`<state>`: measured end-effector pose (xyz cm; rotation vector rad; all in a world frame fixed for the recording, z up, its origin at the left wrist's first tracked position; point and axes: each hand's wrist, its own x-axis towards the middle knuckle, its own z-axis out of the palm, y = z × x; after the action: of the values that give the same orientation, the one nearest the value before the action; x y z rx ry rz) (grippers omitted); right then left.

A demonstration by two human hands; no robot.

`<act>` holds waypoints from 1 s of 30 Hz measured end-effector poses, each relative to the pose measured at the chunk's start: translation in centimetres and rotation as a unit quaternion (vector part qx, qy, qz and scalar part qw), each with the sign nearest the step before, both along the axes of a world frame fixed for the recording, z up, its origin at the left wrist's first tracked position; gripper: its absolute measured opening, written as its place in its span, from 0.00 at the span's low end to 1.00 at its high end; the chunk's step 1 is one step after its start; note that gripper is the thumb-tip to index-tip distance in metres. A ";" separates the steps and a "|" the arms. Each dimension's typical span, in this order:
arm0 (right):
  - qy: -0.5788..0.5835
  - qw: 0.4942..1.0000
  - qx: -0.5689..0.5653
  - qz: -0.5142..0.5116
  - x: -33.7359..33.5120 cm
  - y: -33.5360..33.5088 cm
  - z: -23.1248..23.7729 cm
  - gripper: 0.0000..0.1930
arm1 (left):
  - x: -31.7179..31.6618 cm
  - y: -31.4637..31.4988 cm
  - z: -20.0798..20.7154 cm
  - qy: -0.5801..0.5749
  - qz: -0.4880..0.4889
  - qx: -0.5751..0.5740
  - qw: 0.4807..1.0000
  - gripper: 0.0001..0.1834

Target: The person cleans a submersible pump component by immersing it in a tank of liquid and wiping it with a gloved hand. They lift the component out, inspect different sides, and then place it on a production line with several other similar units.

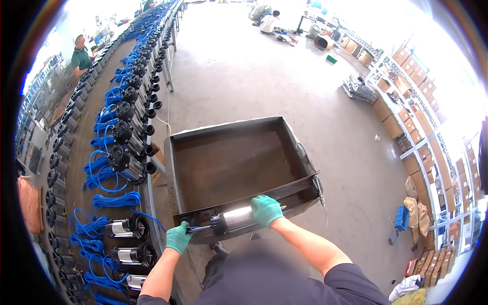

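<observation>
A silver, cylindrical pump (pixel 238 219) with a black end lies sideways over the narrow front trough (pixel 295 191) of a metal tank. My right hand (pixel 267 211), in a green glove, grips the pump's right end, hiding that end. At the pump's left, my gloved left hand (pixel 177 237) is closed on a blue cable (pixel 200 228) that runs to the black end. More of this cable passes left toward the bench. Brownish water appears to fill the tank's large basin (pixel 174 173) beyond the trough.
To my left, a long bench (pixel 86 201) carries rows of pumps (pixel 125 161) and blue cable coils (pixel 116 199). A co-worker (pixel 81 58) stands across it. Shelves with cartons (pixel 424 157) line the right side. Another person (pixel 269 23) crouches far back.
</observation>
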<state>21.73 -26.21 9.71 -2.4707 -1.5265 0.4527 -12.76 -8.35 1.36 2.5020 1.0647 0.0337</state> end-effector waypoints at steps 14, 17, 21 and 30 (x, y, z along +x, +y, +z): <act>-0.003 1.000 -0.006 0.016 -0.1 0.2 0.7 0.08 | -1.8 -0.3 -1.7 -0.253 0.205 -0.606 0.726 0.12; -0.004 1.000 -0.016 0.020 0.0 0.5 0.8 0.09 | -1.2 -0.5 -0.8 -0.274 0.228 -0.613 0.705 0.12; -0.037 0.997 0.054 0.035 0.3 0.1 -2.0 0.06 | -1.2 0.8 -0.9 -0.228 0.201 -0.638 0.708 0.11; -0.047 0.996 0.067 0.038 -0.1 0.3 -1.7 0.05 | -1.8 0.0 -1.6 -0.306 0.101 -0.510 0.797 0.12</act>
<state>21.60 -25.88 8.01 -2.3696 -1.6349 0.2396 -14.61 -8.37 -0.23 1.2449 0.7416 0.2434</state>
